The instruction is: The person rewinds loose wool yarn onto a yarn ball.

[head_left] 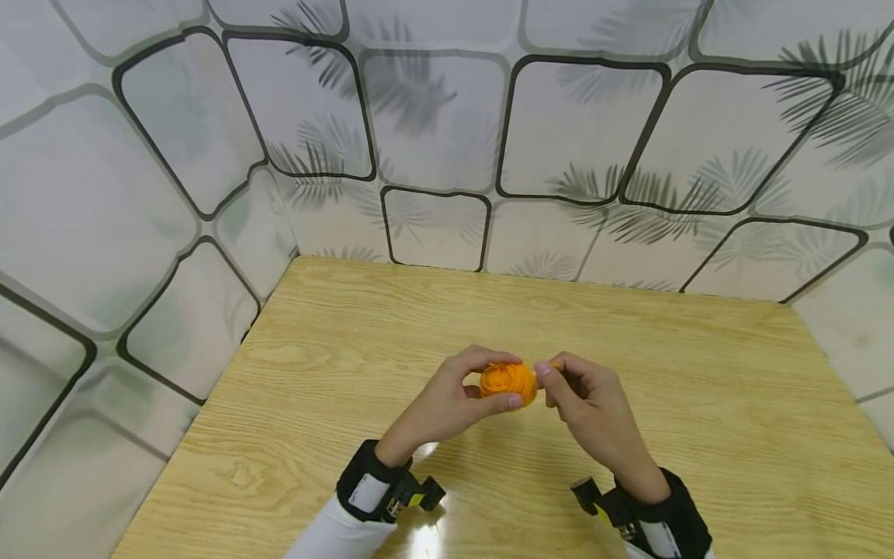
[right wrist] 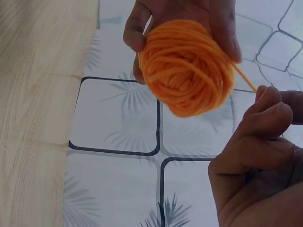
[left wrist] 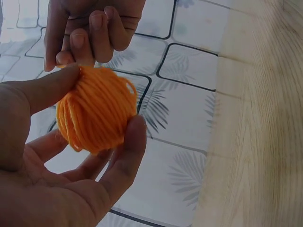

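Observation:
A ball of orange yarn (head_left: 508, 383) is held up over the wooden table. My left hand (head_left: 457, 392) grips it, the thumb on one side and the fingers curled round the other. In the left wrist view the wound strands of the yarn ball (left wrist: 97, 111) show, with a small loose loop at its edge. My right hand (head_left: 594, 404) is just to the right of the ball, apart from it. Its thumb and forefinger pinch the yarn's strand (right wrist: 245, 78), which runs short and taut from the ball in the right wrist view.
Under both hands lies the wooden table (head_left: 335, 326), bare around them. Behind it and at the left stand walls (head_left: 433, 116) covered in a pattern of rounded outlines and leaves. Each wrist wears a black strap with a small camera (head_left: 419, 493).

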A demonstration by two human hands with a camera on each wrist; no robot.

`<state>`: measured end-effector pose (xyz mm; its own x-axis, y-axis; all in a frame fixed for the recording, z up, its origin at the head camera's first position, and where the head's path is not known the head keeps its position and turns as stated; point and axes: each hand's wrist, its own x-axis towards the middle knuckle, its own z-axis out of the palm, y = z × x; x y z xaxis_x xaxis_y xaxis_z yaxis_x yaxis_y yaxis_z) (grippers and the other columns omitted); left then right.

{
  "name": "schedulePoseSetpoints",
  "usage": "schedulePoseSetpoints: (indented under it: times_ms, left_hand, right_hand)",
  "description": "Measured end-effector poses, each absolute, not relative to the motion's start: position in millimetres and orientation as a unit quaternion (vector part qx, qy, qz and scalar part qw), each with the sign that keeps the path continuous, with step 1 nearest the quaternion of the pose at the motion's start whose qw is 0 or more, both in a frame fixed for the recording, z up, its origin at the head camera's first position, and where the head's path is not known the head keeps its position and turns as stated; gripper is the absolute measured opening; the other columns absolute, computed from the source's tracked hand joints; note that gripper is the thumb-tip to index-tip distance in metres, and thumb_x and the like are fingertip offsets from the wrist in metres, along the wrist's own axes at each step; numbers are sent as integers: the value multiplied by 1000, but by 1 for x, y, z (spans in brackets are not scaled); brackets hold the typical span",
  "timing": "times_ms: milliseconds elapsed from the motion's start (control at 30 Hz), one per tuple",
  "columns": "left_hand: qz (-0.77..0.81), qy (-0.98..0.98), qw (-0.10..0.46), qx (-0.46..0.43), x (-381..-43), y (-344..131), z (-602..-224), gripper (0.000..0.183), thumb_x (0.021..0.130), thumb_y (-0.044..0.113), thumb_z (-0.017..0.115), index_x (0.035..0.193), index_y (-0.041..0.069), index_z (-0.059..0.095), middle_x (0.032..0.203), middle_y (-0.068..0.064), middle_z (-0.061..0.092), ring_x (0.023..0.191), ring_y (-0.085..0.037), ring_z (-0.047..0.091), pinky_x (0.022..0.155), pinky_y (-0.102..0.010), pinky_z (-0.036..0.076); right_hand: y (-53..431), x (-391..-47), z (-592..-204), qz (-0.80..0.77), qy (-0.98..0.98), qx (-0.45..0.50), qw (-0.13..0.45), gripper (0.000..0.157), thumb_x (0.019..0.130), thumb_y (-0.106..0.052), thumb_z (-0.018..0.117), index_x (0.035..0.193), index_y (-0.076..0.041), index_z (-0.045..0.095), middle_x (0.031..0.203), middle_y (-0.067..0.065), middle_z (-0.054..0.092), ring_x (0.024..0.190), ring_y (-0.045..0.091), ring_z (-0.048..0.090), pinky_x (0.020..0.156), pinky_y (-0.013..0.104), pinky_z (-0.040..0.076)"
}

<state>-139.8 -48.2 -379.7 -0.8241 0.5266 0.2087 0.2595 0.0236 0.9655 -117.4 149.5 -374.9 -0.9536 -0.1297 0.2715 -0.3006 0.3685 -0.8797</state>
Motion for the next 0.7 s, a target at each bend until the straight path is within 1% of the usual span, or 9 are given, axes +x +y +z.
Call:
schedulePoseSetpoints:
  times_ms: [167, 300, 400, 500, 633, 700]
  left_hand:
    - [654, 666, 161, 320, -146, -48, -394, 40, 81, 13, 68, 119, 10, 56, 116, -4, 53, 101, -20, 54, 75, -37, 52]
    - [665, 639, 189, 338, -150, -47, -403, 39, 83, 11, 66, 120, 7, 56, 119, -5, 54, 100, -21, 54, 75, -39, 51]
    - [669, 627, 200, 344, -151, -47, -404, 38, 86, 12, 63, 122, 6, 55, 121, -6, 55, 102, -22, 54, 75, -41, 51]
    - [671, 622, 207, 348, -151, -48, -402, 37, 88, 15, 61, 123, 7, 54, 121, -6, 54, 104, -23, 54, 76, -42, 51]
    - [672, 620, 209, 346, -150, -48, -399, 38, 89, 19, 60, 125, 8, 51, 120, -7, 53, 105, -23, 54, 76, -42, 51]
    - [669, 629, 204, 339, -150, -48, -399, 40, 89, 21, 60, 126, 9, 49, 119, -7, 53, 105, -22, 54, 77, -41, 51]
  right_hand:
    - [154, -119, -376, 548, -822, 126, 94, 18, 94, -26, 52, 81, -15, 58, 64, 4, 49, 48, 16, 39, 39, 30, 33]
    - [154, -120, -376, 553, -818, 140, 78, 14, 93, -26, 53, 87, -15, 61, 68, 2, 53, 49, 16, 42, 41, 30, 37]
    - [153, -121, -377, 558, -814, 153, 61, 12, 92, -25, 55, 92, -15, 62, 73, 1, 58, 52, 18, 47, 44, 31, 41]
    - [152, -122, -379, 558, -814, 151, 57, 12, 90, -26, 58, 95, -15, 62, 76, -1, 60, 55, 19, 50, 46, 31, 42]
    - [152, -125, -382, 557, -817, 138, 56, 15, 88, -29, 60, 96, -17, 63, 80, 0, 60, 63, 19, 53, 53, 32, 47]
    - [153, -126, -382, 557, -818, 130, 59, 17, 89, -30, 59, 98, -17, 64, 85, 0, 60, 70, 19, 54, 57, 33, 49]
